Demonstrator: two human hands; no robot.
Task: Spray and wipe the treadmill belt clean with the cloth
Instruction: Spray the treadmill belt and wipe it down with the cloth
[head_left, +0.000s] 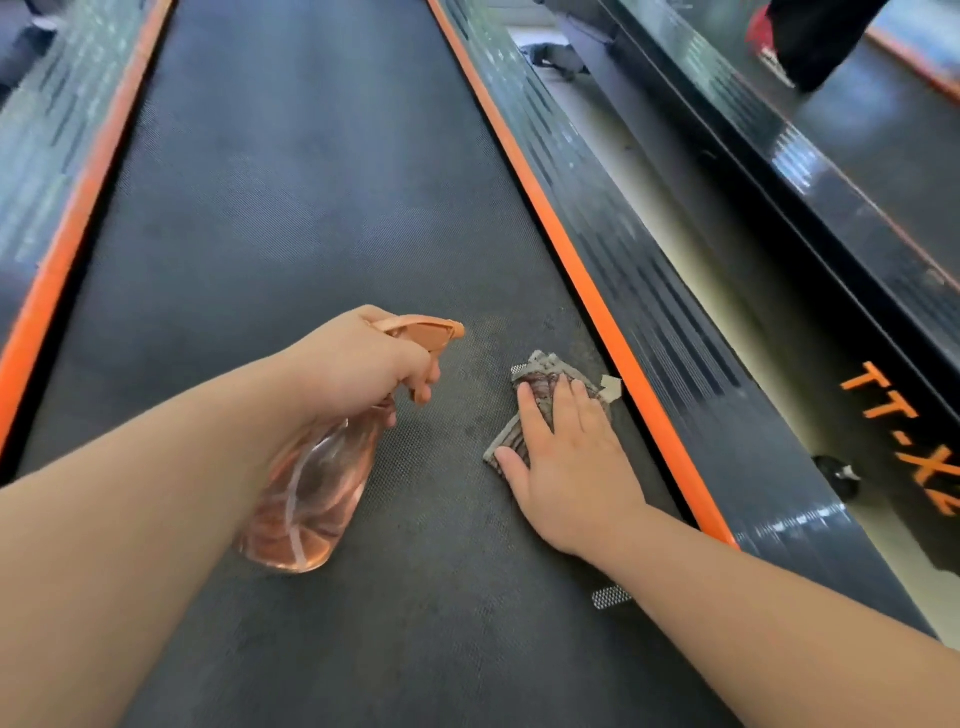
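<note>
Treadmill belt (291, 208) runs lengthwise away from the camera between two orange side strips (571, 260). Cloth (540, 379) lies bunched on the belt near the right strip, under the right hand (566, 462), whose straight fingers press it flat. Left hand (358, 364) grasps the spray bottle (311, 493) by the neck, fingers curled at the trigger, nozzle aimed at the belt just left of the cloth. Status, as judged: wiping is in progress on a mottled patch around the cloth. The long far section shows no visible spray and is likely left to treat.
</note>
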